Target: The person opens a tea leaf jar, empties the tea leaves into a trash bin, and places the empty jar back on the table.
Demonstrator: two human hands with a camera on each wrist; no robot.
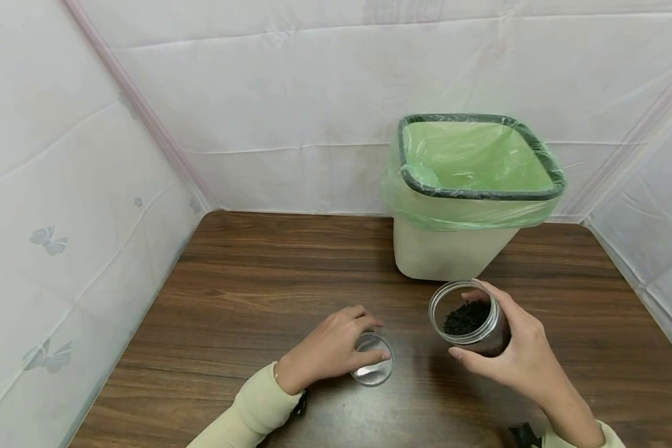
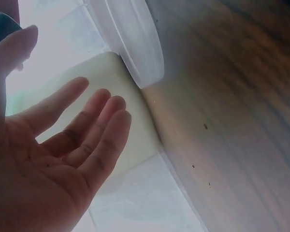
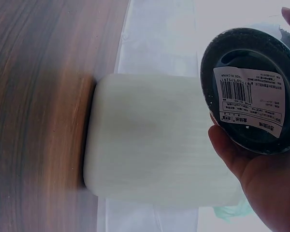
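Note:
In the head view my right hand [image 1: 529, 354] grips a clear jar [image 1: 501, 339] of dark, loose shreds [image 1: 466, 318] from the side, its uncovered mouth tilted toward the left. The right wrist view shows the jar's labelled base [image 3: 253, 99] and part of my right hand [image 3: 275, 186]. My left hand [image 1: 330, 348] hovers at a round clear lid [image 1: 372, 372], thumb over it in the head view. Its fingers look relaxed and slightly bent in the left wrist view, where the left hand [image 2: 53, 164] is seen beside a clear plastic rim [image 2: 135, 43].
Behind the jar stands a cream bin [image 1: 442, 249] with a green liner [image 1: 470, 218] folded over its dark rim. White patterned sheeting [image 1: 291, 93] surrounds the brown wooden table [image 1: 229, 280]. A few tiny dark bits [image 2: 206, 126] lie on the tabletop.

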